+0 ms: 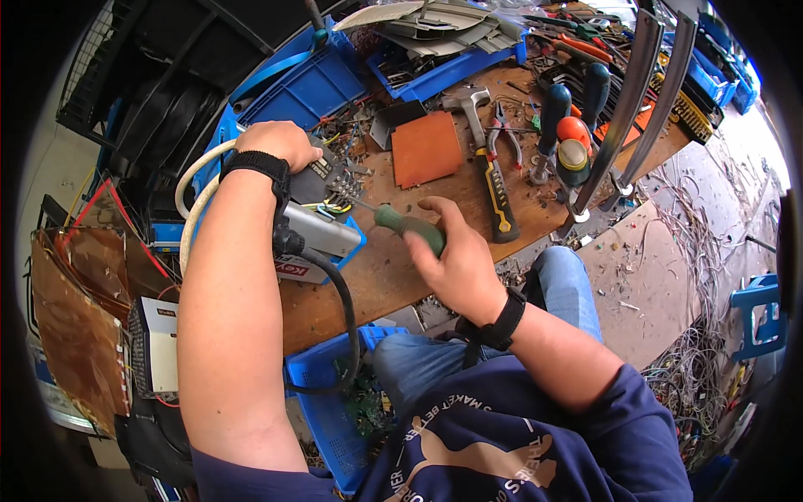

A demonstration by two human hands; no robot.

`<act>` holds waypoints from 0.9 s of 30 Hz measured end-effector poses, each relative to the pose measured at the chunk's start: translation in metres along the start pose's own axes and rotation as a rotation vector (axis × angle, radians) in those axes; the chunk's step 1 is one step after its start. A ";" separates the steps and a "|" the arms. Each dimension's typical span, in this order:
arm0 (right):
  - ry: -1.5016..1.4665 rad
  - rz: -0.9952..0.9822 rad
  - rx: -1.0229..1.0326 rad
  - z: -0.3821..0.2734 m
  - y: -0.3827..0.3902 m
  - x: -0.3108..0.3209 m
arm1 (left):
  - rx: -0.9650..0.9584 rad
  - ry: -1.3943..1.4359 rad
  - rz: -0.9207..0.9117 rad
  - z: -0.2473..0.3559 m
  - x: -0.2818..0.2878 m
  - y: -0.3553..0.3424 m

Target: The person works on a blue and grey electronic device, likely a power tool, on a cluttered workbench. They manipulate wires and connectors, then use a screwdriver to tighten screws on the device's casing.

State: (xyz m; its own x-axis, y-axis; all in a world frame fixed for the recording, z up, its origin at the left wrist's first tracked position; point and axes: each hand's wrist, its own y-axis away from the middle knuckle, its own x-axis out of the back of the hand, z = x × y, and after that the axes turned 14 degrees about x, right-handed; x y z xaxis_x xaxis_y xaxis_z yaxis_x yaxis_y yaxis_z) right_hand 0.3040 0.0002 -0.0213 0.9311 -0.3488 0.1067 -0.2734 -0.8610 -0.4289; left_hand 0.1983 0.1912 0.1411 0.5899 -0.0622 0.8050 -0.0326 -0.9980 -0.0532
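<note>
My right hand (460, 268) is wrapped round the green handle of a screwdriver (393, 219). Its thin shaft points left, toward the screw terminals of a dark grey electrical unit (311, 182); whether the tip touches them I cannot tell. My left hand (276, 144) grips that unit at its far edge, thumb on top and the other fingers hidden. Yellow-green wires (324, 209) show by the terminals. Below the unit is a silver metal case (322, 233) with a blue edge. A thick cream cable (191, 201) loops beside my left forearm.
On the wooden bench (368, 289) lie an orange-brown plate (427, 149), a hammer (495, 192) and pliers (504, 134). More screwdrivers (554, 113) stand upright at right, near two metal rails (623, 109). Blue bins (314, 88) line the back. Another blue bin (322, 427) holds circuit boards by my legs.
</note>
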 end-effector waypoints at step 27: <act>0.058 0.054 0.041 -0.003 -0.010 0.003 | -0.027 0.005 -0.016 -0.001 0.007 0.008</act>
State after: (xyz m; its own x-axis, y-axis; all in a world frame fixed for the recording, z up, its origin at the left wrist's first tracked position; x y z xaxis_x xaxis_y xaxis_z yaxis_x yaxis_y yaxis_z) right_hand 0.3091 0.0069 -0.0143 0.8993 -0.4163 0.1337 -0.3117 -0.8248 -0.4717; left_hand 0.2013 0.1830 0.1475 0.5866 -0.0459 0.8086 -0.0452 -0.9987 -0.0239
